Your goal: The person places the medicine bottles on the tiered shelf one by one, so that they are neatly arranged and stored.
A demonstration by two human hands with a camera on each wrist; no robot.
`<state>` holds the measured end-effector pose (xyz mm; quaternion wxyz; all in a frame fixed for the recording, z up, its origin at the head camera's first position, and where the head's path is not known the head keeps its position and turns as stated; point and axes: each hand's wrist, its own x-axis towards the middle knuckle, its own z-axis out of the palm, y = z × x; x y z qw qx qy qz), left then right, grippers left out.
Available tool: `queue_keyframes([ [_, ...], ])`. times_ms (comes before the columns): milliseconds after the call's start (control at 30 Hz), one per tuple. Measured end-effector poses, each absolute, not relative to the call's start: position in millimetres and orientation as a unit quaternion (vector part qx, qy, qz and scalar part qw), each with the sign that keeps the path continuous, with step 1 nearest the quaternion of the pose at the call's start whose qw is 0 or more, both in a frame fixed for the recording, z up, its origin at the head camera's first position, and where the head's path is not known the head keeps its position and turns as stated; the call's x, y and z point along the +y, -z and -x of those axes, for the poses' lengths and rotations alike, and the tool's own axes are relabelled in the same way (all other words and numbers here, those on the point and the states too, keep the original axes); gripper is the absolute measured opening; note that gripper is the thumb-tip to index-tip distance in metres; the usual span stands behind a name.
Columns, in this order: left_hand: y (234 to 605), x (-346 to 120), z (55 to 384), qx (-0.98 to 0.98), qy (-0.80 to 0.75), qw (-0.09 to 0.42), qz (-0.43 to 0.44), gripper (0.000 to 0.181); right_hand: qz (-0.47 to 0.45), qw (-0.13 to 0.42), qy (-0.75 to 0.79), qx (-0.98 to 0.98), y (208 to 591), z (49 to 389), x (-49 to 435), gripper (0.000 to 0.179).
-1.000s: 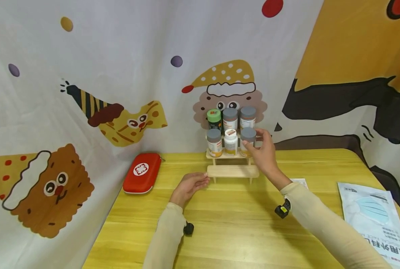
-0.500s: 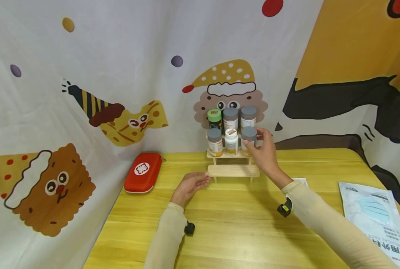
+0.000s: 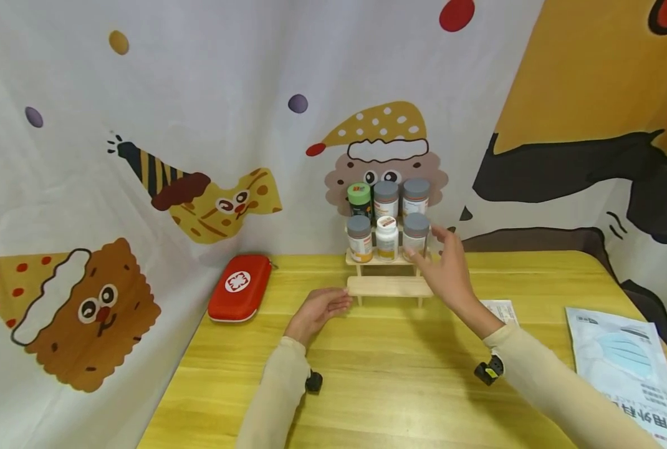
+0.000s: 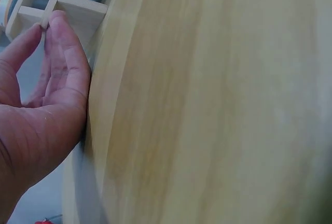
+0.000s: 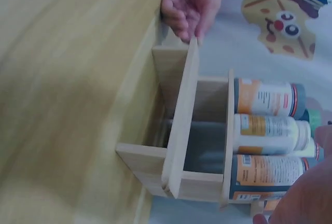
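Observation:
A small wooden tiered rack (image 3: 389,286) stands at the back of the table. My left hand (image 3: 319,310) pinches the left end of its lowest shelf between thumb and fingertips, seen closely in the left wrist view. On the middle tier are a grey-lidded bottle (image 3: 360,240), a white-capped bottle (image 3: 387,240) and another grey-lidded bottle (image 3: 416,236). My right hand (image 3: 450,271) is spread beside that right-hand bottle, its thumb near the front and fingers off the side. Behind stand a green-lidded bottle (image 3: 359,201) and two grey-lidded ones. The lowest shelf bears nothing.
A red zip case (image 3: 240,287) with a white emblem lies left of the rack. At the right is a face mask packet (image 3: 619,368), and a small printed slip (image 3: 500,310) lies behind my right forearm. A cartoon-printed curtain (image 3: 244,75) hangs behind the table.
My right hand has let go of the right-hand bottle; its fingers have spread and it has drawn back slightly to the right. The left hand stays on the rack.

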<state>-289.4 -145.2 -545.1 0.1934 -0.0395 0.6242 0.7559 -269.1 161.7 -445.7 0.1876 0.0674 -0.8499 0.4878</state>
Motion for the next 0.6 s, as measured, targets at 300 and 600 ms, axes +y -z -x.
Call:
queue_keyframes([
  [300, 541, -139, 285, 0.641, -0.741, 0.192, 0.057, 0.034, -0.083, 0.171, -0.407, -0.893, 460, 230, 167, 0.09],
  [600, 544, -141, 270, 0.662, -0.715, 0.215, 0.066, 0.045, -0.123, 0.145, -0.319, -0.929, 482, 196, 177, 0.098],
])
